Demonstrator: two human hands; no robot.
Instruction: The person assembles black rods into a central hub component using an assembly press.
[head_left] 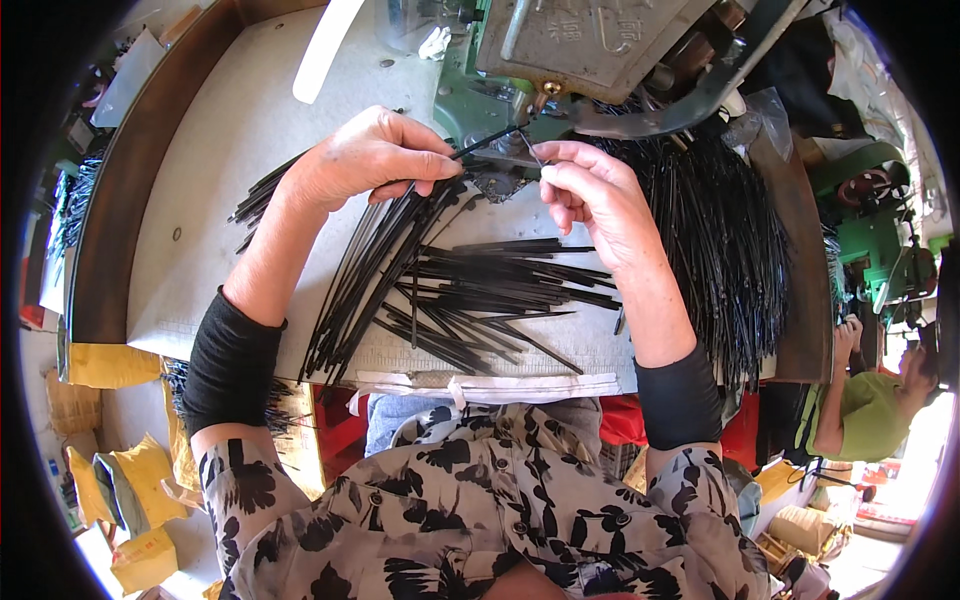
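My left hand (370, 160) is closed in a pinch on a thin black strip (488, 141), which slants up to the right toward the machine's tool point. Opposite it, my right hand (597, 195) pinches a thin, dark, pin-like piece (531, 147); its exact kind is too small to tell. The upper ends of these two pieces come close together just below the green press machine (457, 105); I cannot tell whether they touch. Below my left hand lies a long bundle of black strips (372, 270). A looser pile of shorter black strips (490, 285) spreads between my forearms.
A large heap of glossy black strips (715, 230) covers the table's right side. The press's grey metal head (570, 45) overhangs the far edge, with a curved bar (690, 110) beside it. Raised brown rims (110, 220) border the table. A person in green (868, 415) sits at far right.
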